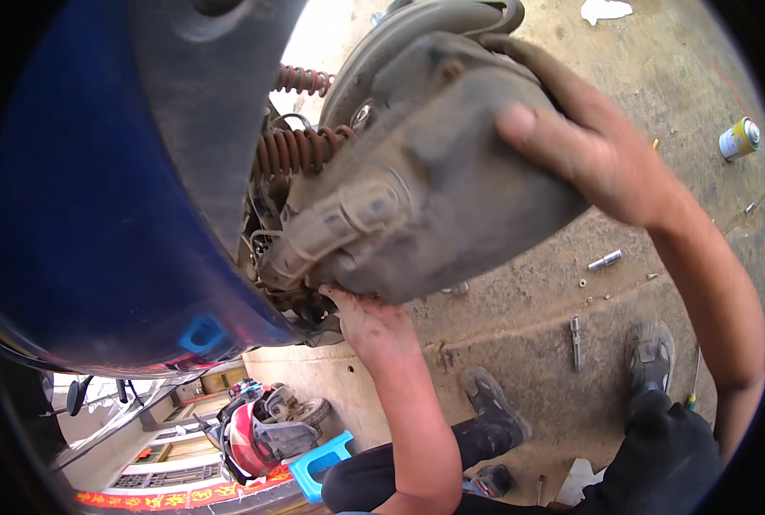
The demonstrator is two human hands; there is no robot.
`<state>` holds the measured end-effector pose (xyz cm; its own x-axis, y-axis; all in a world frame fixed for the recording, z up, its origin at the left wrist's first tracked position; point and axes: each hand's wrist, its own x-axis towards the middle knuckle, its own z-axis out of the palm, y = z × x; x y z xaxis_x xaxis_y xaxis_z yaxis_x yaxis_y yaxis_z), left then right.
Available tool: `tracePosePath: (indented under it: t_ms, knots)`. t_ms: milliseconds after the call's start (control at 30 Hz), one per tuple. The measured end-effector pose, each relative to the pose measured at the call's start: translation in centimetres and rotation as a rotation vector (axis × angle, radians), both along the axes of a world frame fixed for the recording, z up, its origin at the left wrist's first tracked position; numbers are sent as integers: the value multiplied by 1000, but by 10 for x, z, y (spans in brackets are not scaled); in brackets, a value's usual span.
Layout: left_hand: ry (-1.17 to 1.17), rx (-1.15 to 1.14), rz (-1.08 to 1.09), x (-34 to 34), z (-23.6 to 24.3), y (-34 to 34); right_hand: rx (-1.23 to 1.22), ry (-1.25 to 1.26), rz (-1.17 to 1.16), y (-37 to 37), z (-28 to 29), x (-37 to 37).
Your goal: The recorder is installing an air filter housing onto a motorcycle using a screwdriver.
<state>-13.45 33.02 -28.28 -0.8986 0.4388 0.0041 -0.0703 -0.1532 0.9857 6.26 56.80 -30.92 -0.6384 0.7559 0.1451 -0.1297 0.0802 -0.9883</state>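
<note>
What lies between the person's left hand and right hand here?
A dusty, dark, bulky plastic housing lies between the left hand and the right hand, as the head view shows.

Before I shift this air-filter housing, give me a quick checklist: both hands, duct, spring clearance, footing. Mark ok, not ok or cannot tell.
1. Right hand gripping the air-filter housing: ok, fingers at its upper edge.
2. Left hand touching the housing: ok, at its lower edge.
3. Duct detached at its far end: cannot tell, the joint is obscured.
4. Housing clear of the red coil spring: cannot tell, they overlap in view.
5. Floor between the boots clear: not ok, a slim metal tool lies there.
</note>
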Motion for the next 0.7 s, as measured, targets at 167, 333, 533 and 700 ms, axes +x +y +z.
tracePosePath:
  t_ms: [167, 333, 533, 700]
  knots:
    - [35, 8, -15, -3, -8, 8, 46, 217, -53, 9, 2, -24]
    - [69, -59, 105, -11, -17, -2, -19, 292, -89, -20, 15, -20]
    - [110, 25, -50, -1, -26, -11, -132, 432, -189, -31, 7, -35]
    - [131, 39, -192, 9, -34, -5, 1, 422, -216, -33, -7, -26]
